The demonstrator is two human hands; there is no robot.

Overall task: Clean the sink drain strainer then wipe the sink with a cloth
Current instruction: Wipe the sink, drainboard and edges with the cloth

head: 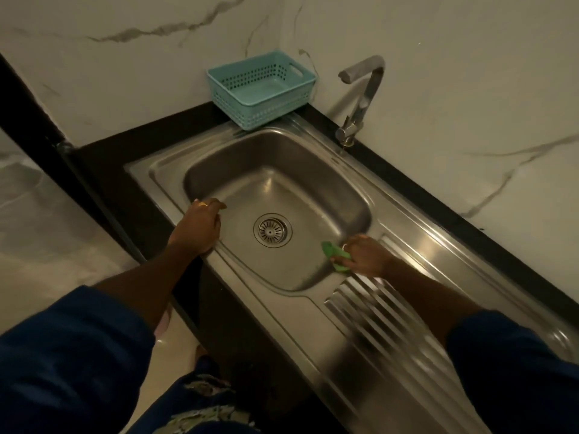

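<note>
The sink (316,274) holds the strainer (272,230), seated flat in the drain at the middle of the basin floor. It lies between the two hands, a little nearer the left one, and neither touches it. The metal around it shows dull streaks and a few bright glints.

Beyond the left hand, past the far rim of the basin, a teal basket (261,89) stands on the corner of the black counter (103,158) against the wall. Its slotted walls and pale floor are in plain sight, and one near corner overhangs the sink's edge.

The left hand (197,225) rests on the near left rim of the basin with the back of the hand up. Its fingers are bent over the edge and down the inner wall, gripping the rim. A ring (203,204) shows on one finger.

The right hand (365,255) is at the basin's right edge, where the wall rises to the drainboard (376,308). Its fingers are closed on a green cloth (336,256), bunched small, which sticks out from the fingertips toward the strainer and lies against the sloping metal. This hand wears a ring too, pale in colour. How hard the cloth is pressed cannot be told.

Beyond the right hand, the tap (360,98) stands on the back edge, its spout bent out over the basin. The ribs of the drainboard run under the right forearm and are blurred. Both arms wear dark blue sleeves pushed back from the wrists.
</note>
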